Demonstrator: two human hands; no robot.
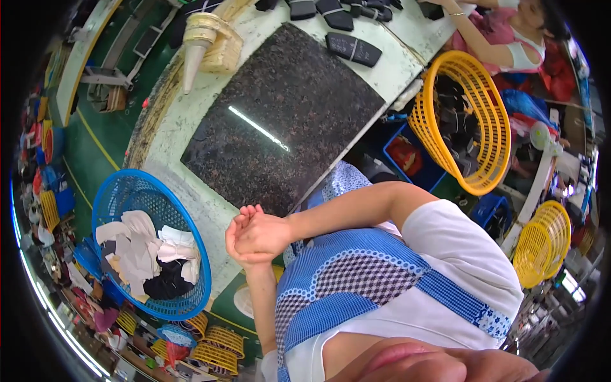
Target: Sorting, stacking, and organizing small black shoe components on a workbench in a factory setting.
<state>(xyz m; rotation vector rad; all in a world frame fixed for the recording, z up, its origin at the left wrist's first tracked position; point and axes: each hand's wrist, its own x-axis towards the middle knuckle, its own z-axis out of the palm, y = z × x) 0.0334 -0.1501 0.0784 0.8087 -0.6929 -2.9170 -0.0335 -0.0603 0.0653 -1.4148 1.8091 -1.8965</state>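
My left hand and my right hand are pressed together in front of my body, near the front corner of a dark speckled stone slab. Their fingers are curled and overlap, so some are hidden. No object shows in either hand. The slab lies on a worn white workbench, with a bright strip of light reflected on its polished face. Left of my hands stands a blue plastic basket with beige, white and black cut pieces in it.
Bundled black pieces lie along the slab's far edge, beside a cone-shaped spool or tool at far left. A yellow basket with dark pieces stands right. Beyond it another person's arm reaches over the bench. Stacked yellow baskets stand farther right.
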